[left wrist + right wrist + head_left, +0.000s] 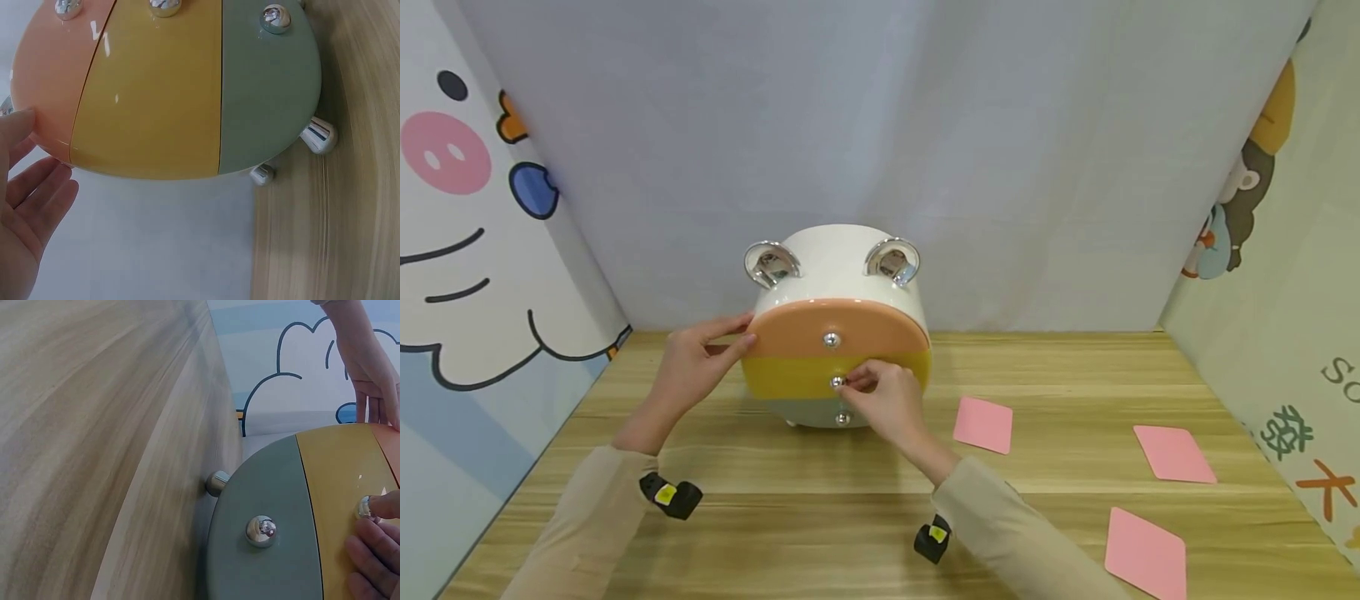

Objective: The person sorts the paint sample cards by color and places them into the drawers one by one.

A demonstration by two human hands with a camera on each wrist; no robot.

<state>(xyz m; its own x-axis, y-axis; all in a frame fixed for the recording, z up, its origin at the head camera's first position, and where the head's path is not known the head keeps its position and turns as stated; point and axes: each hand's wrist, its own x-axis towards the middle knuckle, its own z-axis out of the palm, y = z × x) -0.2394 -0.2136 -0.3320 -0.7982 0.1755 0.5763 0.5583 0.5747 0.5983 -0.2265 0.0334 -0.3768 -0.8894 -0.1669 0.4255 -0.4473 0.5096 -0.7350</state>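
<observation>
A small bear-eared drawer cabinet (837, 258) stands on the table, white on top with stacked orange, yellow and green drawer fronts. My left hand (696, 367) rests at its upper left edge: the thumb (19, 125) touches the orange front (56, 81), and fairly straight fingers lie along the side. Between thumb and index finger, my right hand (887, 400) pinches the silver knob (365, 507) of the yellow drawer (150, 94), which sits flush with its neighbours. The green drawer (262, 487) has its own round knob (260, 531).
Pink square cards (983, 425) lie on the wooden table (775, 517) to the right of the cabinet. A grey wall (1037, 167) rises behind, with cartoon-printed panels (467, 250) at both sides. Short silver feet (320, 135) hold the cabinet up.
</observation>
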